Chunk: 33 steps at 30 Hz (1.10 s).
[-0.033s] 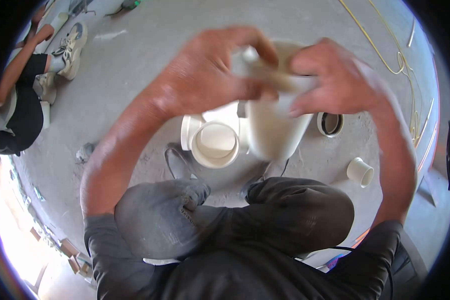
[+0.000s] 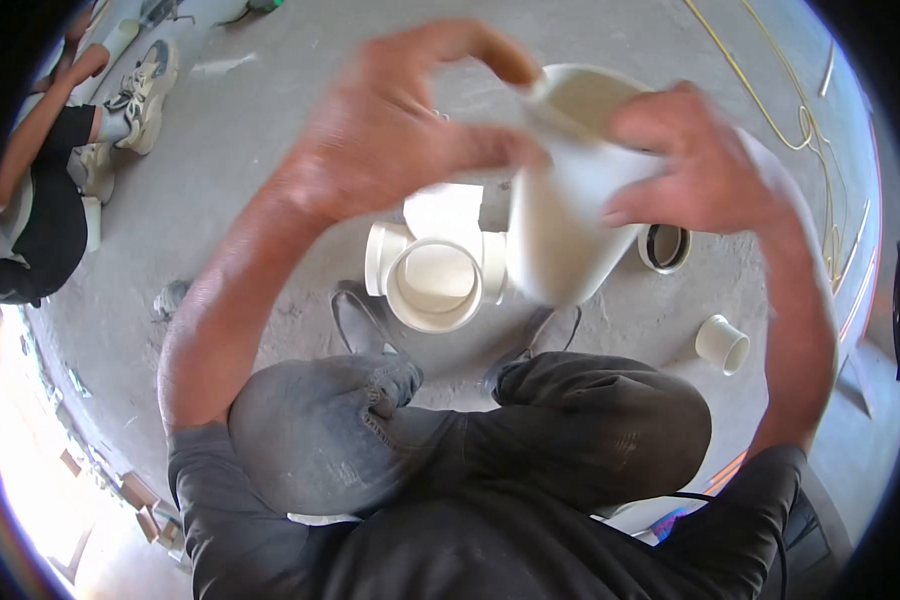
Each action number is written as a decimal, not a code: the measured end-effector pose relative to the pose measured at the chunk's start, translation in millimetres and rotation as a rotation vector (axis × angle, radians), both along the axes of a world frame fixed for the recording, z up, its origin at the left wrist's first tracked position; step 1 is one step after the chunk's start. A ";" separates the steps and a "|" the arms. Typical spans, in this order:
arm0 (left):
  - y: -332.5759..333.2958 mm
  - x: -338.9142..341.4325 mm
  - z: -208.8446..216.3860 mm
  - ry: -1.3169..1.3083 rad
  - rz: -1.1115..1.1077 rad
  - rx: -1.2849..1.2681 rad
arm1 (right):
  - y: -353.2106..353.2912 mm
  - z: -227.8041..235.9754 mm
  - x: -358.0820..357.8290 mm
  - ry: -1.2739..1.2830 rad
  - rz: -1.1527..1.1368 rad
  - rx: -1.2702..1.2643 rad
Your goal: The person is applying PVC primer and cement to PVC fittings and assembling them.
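A large off-white plastic pipe stands tilted in front of me, its open mouth upward. My right hand grips its right side near the rim, fingers over the mouth and thumb outside. My left hand is at the pipe's left side, thumb and forefinger spread wide apart. Its forefinger tip is at the rim and its thumb beside the wall; blur hides whether they touch. On the floor left of the pipe, a white branched pipe fitting lies with a round socket toward me.
To the right lie a white ring with a black inner seal and a short white coupling. Yellow cable runs along the far right. Another person's leg and shoe are at the far left. My shoes flank the near floor.
My left hand has moved slightly left and up, its fingers spreading away from the pipe's mouth. The pipe and my right hand have shifted a little right, and more of the rim shows.
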<state>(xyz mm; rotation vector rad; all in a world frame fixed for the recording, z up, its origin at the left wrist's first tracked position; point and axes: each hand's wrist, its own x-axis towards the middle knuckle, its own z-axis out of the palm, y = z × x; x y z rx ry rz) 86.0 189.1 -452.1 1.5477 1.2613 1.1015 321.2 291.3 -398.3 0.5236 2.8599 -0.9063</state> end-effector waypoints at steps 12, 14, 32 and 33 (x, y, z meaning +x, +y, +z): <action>-132.6 32.7 -139.9 0.709 -0.732 -0.318 | -28.6 -15.6 107.9 0.123 -0.812 -0.377; -132.4 42.4 -151.5 0.819 -1.001 -0.279 | -40.0 -19.6 112.5 0.108 -0.852 -0.364; -180.3 -84.6 -151.8 -0.226 0.149 -0.697 | -90.1 41.6 63.6 0.300 -0.905 -0.216; -179.8 -76.8 -167.7 -0.357 0.145 -0.641 | -94.4 43.1 61.7 0.311 -0.841 -0.158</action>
